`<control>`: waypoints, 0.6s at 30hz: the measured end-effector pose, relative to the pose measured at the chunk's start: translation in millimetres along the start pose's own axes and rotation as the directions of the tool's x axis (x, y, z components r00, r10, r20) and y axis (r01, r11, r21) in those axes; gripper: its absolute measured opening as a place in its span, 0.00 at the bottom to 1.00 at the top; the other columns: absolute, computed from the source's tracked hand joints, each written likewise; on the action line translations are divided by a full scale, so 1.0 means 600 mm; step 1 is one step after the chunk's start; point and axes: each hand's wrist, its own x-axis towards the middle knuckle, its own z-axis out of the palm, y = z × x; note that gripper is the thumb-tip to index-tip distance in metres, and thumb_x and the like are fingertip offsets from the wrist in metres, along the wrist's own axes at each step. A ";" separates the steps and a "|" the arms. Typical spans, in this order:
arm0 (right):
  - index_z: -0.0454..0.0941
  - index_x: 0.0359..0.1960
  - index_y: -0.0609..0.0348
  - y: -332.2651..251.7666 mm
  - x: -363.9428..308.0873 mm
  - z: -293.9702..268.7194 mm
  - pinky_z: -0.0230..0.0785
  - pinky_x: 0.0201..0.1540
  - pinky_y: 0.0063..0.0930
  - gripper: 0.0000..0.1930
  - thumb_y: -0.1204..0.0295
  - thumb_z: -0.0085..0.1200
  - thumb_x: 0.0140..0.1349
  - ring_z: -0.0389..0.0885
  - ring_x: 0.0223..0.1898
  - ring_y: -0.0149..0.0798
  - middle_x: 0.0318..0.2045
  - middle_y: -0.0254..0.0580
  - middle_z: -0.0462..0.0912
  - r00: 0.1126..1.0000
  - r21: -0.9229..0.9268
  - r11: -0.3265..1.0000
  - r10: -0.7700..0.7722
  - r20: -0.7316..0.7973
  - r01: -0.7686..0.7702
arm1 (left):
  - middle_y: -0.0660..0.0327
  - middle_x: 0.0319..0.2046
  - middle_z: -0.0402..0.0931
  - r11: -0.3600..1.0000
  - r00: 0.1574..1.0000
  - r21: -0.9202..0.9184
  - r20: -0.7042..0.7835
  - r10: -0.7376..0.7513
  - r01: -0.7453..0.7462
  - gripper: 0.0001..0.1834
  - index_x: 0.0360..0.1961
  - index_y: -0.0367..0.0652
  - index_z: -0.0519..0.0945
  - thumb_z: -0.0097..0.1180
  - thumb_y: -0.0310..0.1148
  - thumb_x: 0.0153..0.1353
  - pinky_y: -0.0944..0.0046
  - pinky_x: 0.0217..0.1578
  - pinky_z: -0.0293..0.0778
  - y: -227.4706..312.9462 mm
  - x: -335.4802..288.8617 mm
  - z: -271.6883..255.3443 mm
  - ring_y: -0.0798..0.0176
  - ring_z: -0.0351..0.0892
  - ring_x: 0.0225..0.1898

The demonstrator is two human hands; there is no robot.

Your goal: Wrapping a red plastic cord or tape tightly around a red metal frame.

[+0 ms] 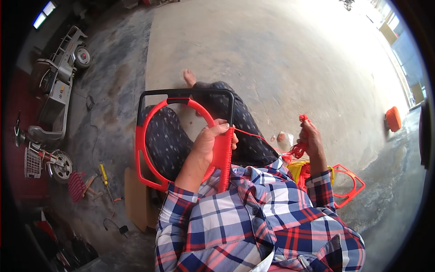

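My left hand (209, 143) grips a red plastic frame (222, 158) with a large round opening and a black top bar (188, 92). It stands over my lap, and a ridged or corded strip runs down its right side beneath my fingers. My right hand (311, 138), raised to the right and apart from the frame, is closed on a bunch of red cord (297, 151). Some cord sticks out above the fist and loose loops hang below it. A thin red strand (249, 133) stretches from the frame's right edge toward the loops.
At my right side sit a yellow bag (295, 169) with red cord and another red frame (355, 183). Farther right lies an orange object (392, 119). Left are a cardboard box (136, 199), a yellow-handled tool (103, 174), a scooter (61, 165) and a three-wheeled vehicle (59, 95).
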 end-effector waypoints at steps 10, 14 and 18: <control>0.68 0.34 0.54 -0.080 0.061 -0.150 0.55 0.22 0.17 0.10 0.63 0.44 0.71 0.56 0.15 0.21 0.14 0.23 0.58 0.882 0.449 0.788 -0.242 -0.404 0.421 | 0.51 0.26 0.78 0.989 0.997 0.137 -0.049 -0.051 0.058 0.10 0.40 0.40 0.71 0.56 0.27 0.58 0.58 0.26 0.81 -0.011 0.007 0.004 0.55 0.81 0.25; 0.62 0.26 0.50 -0.032 0.138 -0.200 0.56 0.22 0.22 0.13 0.65 0.41 0.72 0.56 0.14 0.26 0.13 0.24 0.58 0.904 0.605 0.702 -0.134 -0.406 0.376 | 0.50 0.26 0.78 0.988 0.996 0.145 -0.085 -0.039 0.051 0.09 0.40 0.39 0.71 0.55 0.28 0.59 0.58 0.26 0.81 -0.005 0.023 0.007 0.55 0.81 0.24; 0.60 0.25 0.49 0.012 0.177 -0.200 0.55 0.22 0.22 0.15 0.63 0.38 0.72 0.56 0.14 0.26 0.13 0.25 0.57 0.889 0.646 0.673 -0.036 -0.457 0.359 | 0.50 0.25 0.78 0.983 0.991 0.176 -0.133 -0.033 0.057 0.08 0.38 0.39 0.72 0.55 0.28 0.59 0.59 0.26 0.80 -0.003 0.029 0.009 0.55 0.80 0.23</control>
